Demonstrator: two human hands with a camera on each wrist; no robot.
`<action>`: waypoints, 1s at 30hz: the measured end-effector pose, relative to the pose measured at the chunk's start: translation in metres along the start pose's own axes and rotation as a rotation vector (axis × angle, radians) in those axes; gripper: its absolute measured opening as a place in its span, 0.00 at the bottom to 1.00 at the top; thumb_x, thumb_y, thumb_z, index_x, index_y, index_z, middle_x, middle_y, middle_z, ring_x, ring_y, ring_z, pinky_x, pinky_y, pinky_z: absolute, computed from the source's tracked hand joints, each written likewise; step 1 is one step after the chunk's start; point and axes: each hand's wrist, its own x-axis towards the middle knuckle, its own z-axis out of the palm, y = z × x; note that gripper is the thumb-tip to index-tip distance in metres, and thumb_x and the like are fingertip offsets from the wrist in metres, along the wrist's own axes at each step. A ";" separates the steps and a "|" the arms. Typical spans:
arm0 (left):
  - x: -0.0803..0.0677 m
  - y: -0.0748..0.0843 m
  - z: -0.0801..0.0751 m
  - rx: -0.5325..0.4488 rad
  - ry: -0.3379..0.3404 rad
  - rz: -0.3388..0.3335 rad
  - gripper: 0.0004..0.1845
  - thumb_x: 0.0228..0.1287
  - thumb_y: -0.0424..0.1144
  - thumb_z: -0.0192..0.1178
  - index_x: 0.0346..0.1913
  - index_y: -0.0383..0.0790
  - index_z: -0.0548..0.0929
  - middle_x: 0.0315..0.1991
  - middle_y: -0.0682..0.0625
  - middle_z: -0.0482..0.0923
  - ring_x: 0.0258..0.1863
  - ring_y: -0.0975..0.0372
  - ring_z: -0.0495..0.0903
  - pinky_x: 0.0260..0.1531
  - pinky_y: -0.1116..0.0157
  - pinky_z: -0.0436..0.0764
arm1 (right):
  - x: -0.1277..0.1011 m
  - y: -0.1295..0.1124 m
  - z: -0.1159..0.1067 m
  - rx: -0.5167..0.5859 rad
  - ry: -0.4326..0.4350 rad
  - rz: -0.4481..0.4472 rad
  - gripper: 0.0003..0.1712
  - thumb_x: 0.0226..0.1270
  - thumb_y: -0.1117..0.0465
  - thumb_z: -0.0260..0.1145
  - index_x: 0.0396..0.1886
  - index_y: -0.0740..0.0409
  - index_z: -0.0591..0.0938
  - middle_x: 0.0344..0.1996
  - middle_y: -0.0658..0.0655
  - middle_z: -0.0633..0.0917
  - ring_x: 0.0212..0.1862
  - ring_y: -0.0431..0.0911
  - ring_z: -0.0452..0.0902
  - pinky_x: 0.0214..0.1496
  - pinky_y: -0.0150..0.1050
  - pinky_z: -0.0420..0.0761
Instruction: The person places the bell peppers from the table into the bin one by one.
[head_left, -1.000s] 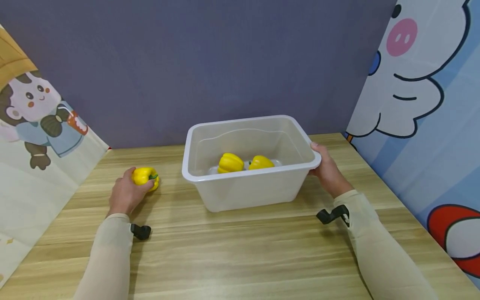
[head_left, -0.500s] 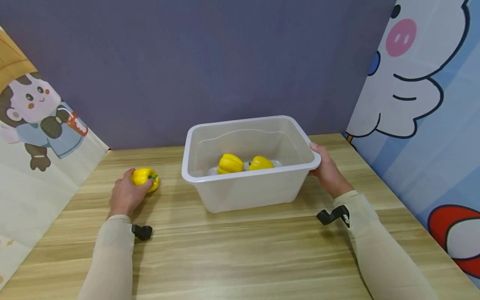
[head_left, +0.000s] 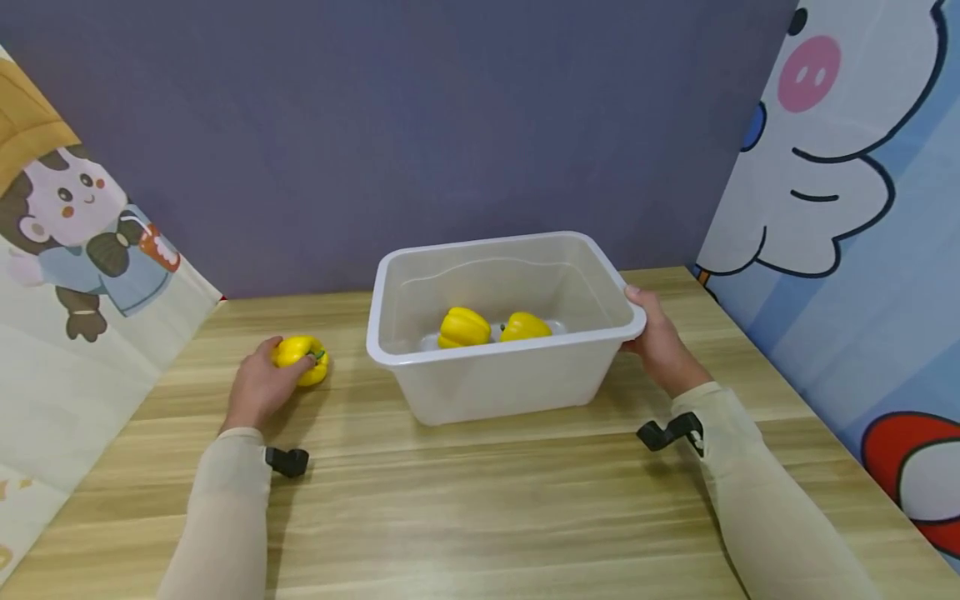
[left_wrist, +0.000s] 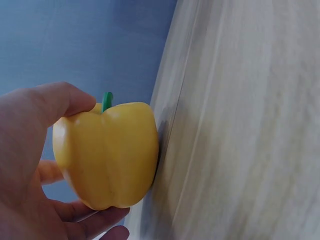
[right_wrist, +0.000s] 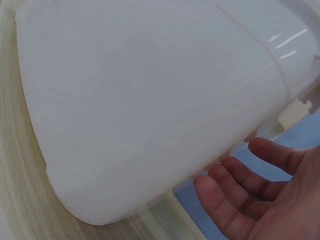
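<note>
My left hand (head_left: 258, 383) holds a yellow bell pepper (head_left: 300, 349) at the left of the table, thumb beside its green stem and fingers around the far side. Seen from the left wrist, this pepper (left_wrist: 110, 155) lies right at the wood surface. A white plastic bin (head_left: 495, 387) stands to its right. Inside are two more yellow bell peppers, one on the left (head_left: 463, 327) and one on the right (head_left: 526, 326). My right hand (head_left: 662, 346) grips the bin's right end by the rim; its fingertips (right_wrist: 210, 192) meet the outer wall in the right wrist view.
The wooden table (head_left: 480, 508) extends in front of the bin. A dark grey-purple panel (head_left: 450, 125) rises close behind it. Printed cartoon panels flank the table, one on the left (head_left: 90, 333) and a blue and white one on the right (head_left: 862, 333).
My left hand and the bell pepper in it have shifted slightly right along the table. The right hand and the bin stay in place.
</note>
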 end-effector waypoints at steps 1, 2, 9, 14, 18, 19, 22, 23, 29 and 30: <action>0.000 0.000 0.001 -0.001 0.000 0.000 0.48 0.70 0.61 0.53 0.78 0.29 0.50 0.70 0.23 0.57 0.64 0.33 0.62 0.62 0.37 0.63 | 0.000 0.000 0.000 0.001 0.001 0.003 0.30 0.77 0.35 0.42 0.56 0.50 0.77 0.44 0.52 0.81 0.43 0.43 0.75 0.43 0.42 0.76; -0.001 0.000 0.002 0.000 0.002 0.001 0.48 0.70 0.61 0.53 0.77 0.28 0.51 0.70 0.23 0.58 0.64 0.33 0.63 0.62 0.37 0.63 | 0.000 0.001 0.001 -0.001 0.004 0.007 0.30 0.77 0.35 0.42 0.56 0.50 0.77 0.44 0.52 0.81 0.44 0.43 0.75 0.43 0.42 0.76; -0.001 0.001 0.004 -0.036 0.046 0.000 0.49 0.69 0.65 0.52 0.78 0.31 0.52 0.70 0.25 0.60 0.65 0.34 0.63 0.62 0.37 0.64 | -0.001 0.002 0.001 -0.016 0.009 0.023 0.31 0.77 0.34 0.41 0.58 0.50 0.76 0.47 0.52 0.80 0.47 0.45 0.74 0.46 0.43 0.75; -0.001 0.005 0.004 -0.054 0.067 0.010 0.50 0.68 0.68 0.51 0.77 0.32 0.55 0.70 0.28 0.62 0.64 0.35 0.66 0.61 0.38 0.66 | 0.000 0.003 0.001 -0.013 -0.002 0.012 0.30 0.77 0.35 0.42 0.57 0.49 0.77 0.47 0.53 0.80 0.47 0.45 0.75 0.45 0.43 0.76; -0.002 0.011 0.003 -0.050 0.066 0.018 0.50 0.68 0.69 0.49 0.78 0.33 0.56 0.71 0.29 0.62 0.65 0.35 0.66 0.61 0.37 0.65 | 0.000 0.003 0.000 -0.020 -0.003 0.005 0.31 0.77 0.35 0.41 0.58 0.50 0.77 0.46 0.53 0.80 0.46 0.45 0.74 0.45 0.43 0.76; -0.003 0.013 0.003 -0.054 0.068 0.018 0.50 0.68 0.69 0.48 0.78 0.34 0.56 0.71 0.30 0.62 0.65 0.35 0.66 0.61 0.37 0.65 | 0.000 0.003 0.000 -0.019 -0.002 0.004 0.31 0.77 0.34 0.42 0.57 0.50 0.77 0.46 0.52 0.80 0.46 0.45 0.75 0.45 0.43 0.76; -0.003 0.017 0.002 -0.062 0.072 0.019 0.49 0.68 0.70 0.48 0.78 0.35 0.56 0.71 0.31 0.63 0.65 0.36 0.66 0.60 0.38 0.66 | 0.000 0.003 -0.001 -0.022 0.000 0.001 0.31 0.77 0.34 0.42 0.57 0.50 0.77 0.46 0.53 0.80 0.45 0.44 0.75 0.45 0.43 0.76; -0.003 0.018 0.002 -0.067 0.072 0.017 0.49 0.68 0.70 0.48 0.78 0.36 0.56 0.71 0.31 0.63 0.64 0.36 0.66 0.60 0.38 0.66 | 0.000 0.003 -0.001 -0.022 0.002 0.000 0.31 0.77 0.34 0.42 0.57 0.50 0.77 0.46 0.53 0.80 0.45 0.43 0.75 0.44 0.43 0.76; -0.004 0.021 0.002 -0.077 0.057 0.010 0.49 0.68 0.70 0.47 0.79 0.38 0.55 0.72 0.31 0.62 0.65 0.36 0.66 0.60 0.38 0.66 | 0.000 0.001 0.000 -0.019 0.009 0.002 0.30 0.77 0.34 0.42 0.56 0.49 0.77 0.45 0.53 0.81 0.44 0.44 0.75 0.44 0.43 0.76; -0.004 0.022 0.002 -0.075 0.054 0.011 0.49 0.68 0.70 0.47 0.79 0.38 0.55 0.72 0.31 0.62 0.65 0.36 0.65 0.60 0.37 0.66 | 0.000 0.001 0.000 -0.019 0.010 0.003 0.30 0.77 0.34 0.42 0.56 0.49 0.77 0.45 0.53 0.81 0.44 0.43 0.75 0.44 0.43 0.76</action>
